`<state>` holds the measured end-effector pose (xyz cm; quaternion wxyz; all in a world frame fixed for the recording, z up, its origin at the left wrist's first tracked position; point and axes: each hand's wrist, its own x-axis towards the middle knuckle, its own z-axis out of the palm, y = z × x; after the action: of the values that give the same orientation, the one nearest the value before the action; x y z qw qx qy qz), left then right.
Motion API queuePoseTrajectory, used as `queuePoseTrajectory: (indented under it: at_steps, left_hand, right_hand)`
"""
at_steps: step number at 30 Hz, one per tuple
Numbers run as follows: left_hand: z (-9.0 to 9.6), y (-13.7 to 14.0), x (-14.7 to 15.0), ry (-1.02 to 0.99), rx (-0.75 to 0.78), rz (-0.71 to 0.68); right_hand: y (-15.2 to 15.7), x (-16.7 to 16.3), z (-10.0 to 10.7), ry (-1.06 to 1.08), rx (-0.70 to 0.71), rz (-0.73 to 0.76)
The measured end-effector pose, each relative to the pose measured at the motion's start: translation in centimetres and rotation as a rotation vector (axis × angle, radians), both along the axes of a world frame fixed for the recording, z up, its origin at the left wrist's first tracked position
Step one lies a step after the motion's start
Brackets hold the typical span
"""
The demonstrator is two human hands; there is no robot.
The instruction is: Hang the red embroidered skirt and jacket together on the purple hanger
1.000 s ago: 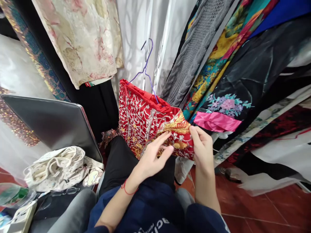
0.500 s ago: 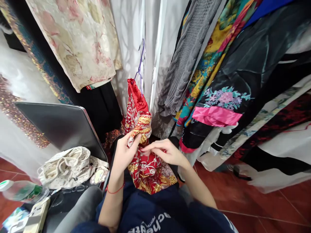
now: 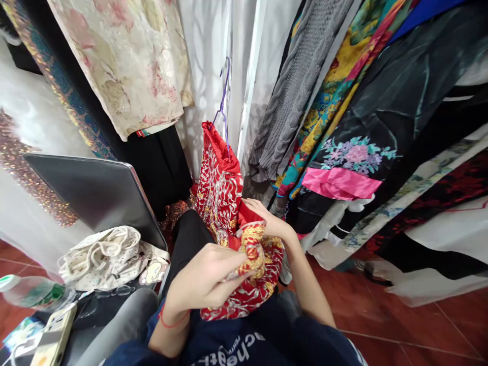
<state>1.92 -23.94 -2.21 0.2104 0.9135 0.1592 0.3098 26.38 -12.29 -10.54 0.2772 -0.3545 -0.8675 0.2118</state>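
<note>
From where I stand, one red garment (image 3: 221, 190), worked all over in silver and gold, rests on the seated person's lap. One purple hanger (image 3: 224, 104) stands up from its far end, out beyond the lap's knee edge; its near end reaches the dark blue shirt (image 3: 244, 345).

Two hands are on it. The left hand (image 3: 208, 277), with one red bracelet (image 3: 173, 320) at the wrist, has thumb and fingers closed on one bunched, gold-stitched fold over the middle of the lap. The right hand (image 3: 269, 218) lies flatter against the red cloth at the lap's right edge, fingers reaching forward; its thumb is hidden, and I can't tell whether it grips anything.

To the person's left is one dark chair (image 3: 89, 190). One cream bag (image 3: 102, 259) sits crumpled at the foot of its backrest, by the right back corner. One pair of glasses (image 3: 112, 291) is just in front of the bag. One clear bottle (image 3: 34, 292) lies along the seat's left edge, cap outward, and one power strip (image 3: 53, 338) is toward the near left corner.

Among the hanging clothes, I count one grey cable knit (image 3: 301, 96) and one pink band (image 3: 343, 183) on black cloth.
</note>
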Motion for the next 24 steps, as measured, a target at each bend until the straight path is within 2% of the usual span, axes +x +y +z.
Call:
queuePoseTrajectory:
  at_steps: [3, 7, 10, 12, 14, 16, 19, 22, 24]
  left_hand:
    - [0.1, 0.1, -1.5, -0.035, -0.068, 0.047]
    - [-0.1, 0.7, -3.9, -0.091, -0.173, 0.294]
    - [0.2, 3.4, -5.1, -0.052, -0.204, 0.484]
    - [1.0, 6.6, -5.1, -0.005, -0.126, 0.595]
    - [2.3, 10.2, -4.5, 0.024, -0.025, 0.691]
    - [4.1, 13.6, -3.7, 0.014, 0.053, 0.709]
    - [7.3, 16.4, -2.8, -0.048, 0.152, 0.627]
    - [10.4, 16.3, -2.7, -0.093, 0.091, 0.409]
    - [11.8, 15.2, -3.1, -0.080, -0.047, 0.263]
  right_hand:
    - [1.0, 1.0, 0.1, -0.016, 0.028, -0.004]
    - [0.4, 4.0, 1.6, 0.149, 0.164, -0.101]
    - [-2.1, 5.8, 3.6, 0.351, 0.325, -0.353]
    - [-4.7, 5.6, 5.0, 0.435, 0.465, -0.602]
    - [-7.4, 4.2, 6.2, 0.441, 0.563, -0.750]
    - [-9.6, 2.2, 7.2, 0.437, 0.531, -0.698]
    - [-10.7, -0.4, 8.1, 0.512, 0.294, -0.450]
    - [-9.4, -2.1, 8.8, 0.631, 0.054, -0.238]
    - [-7.9, -3.1, 9.4, 0.674, 0.009, -0.201]
